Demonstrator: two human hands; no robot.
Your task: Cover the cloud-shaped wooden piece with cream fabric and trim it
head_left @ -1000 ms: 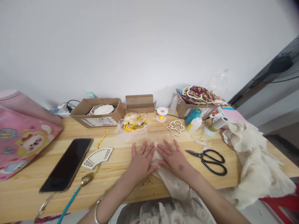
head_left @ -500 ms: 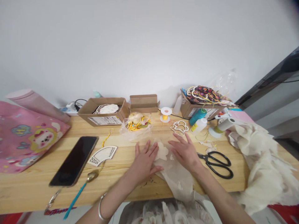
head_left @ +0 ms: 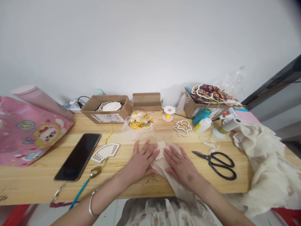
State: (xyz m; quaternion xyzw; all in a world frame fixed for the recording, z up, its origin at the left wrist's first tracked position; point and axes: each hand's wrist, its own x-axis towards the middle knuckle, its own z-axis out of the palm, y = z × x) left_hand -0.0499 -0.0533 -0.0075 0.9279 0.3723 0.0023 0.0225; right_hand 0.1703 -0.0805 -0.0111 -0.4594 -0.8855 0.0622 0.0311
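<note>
- Fabric [head_left: 162, 166], thin and cream, spread on the wooden table [head_left: 150, 190] between and under both hands, with its near end running over the front edge.
- Paler patch [head_left: 161, 150] with a rounded outline at the fabric's far end, between the two sets of fingertips; whether on or under the cloth, impossible to tell.
- Left hand [head_left: 143, 161] palm down, fingers straight and fanned apart, fully unclenched, tips at the fabric's left border; silver bangle [head_left: 90, 204] round the wrist.
- Right hand [head_left: 178, 164] likewise flat and splayed, laid over the fabric's right side rather than curled round it.
- To the right, black-handled scissors [head_left: 217, 161], tip pointing towards the right hand but apart from it.
- Farther back, from left to right: plastic bag [head_left: 141, 124] of yellow cords, upright spool [head_left: 168, 115] of yellow thread, pale openwork shapes [head_left: 182, 128], white bottle [head_left: 202, 125] with a yellow label.
- To the left, pale fan-shaped piece [head_left: 107, 152] beside a dark-screened phone [head_left: 77, 157]; spoon [head_left: 95, 171] with a blue handle nearer the front.
- At far right, heap of cream cloth [head_left: 265, 157], hanging over the edge.
</note>
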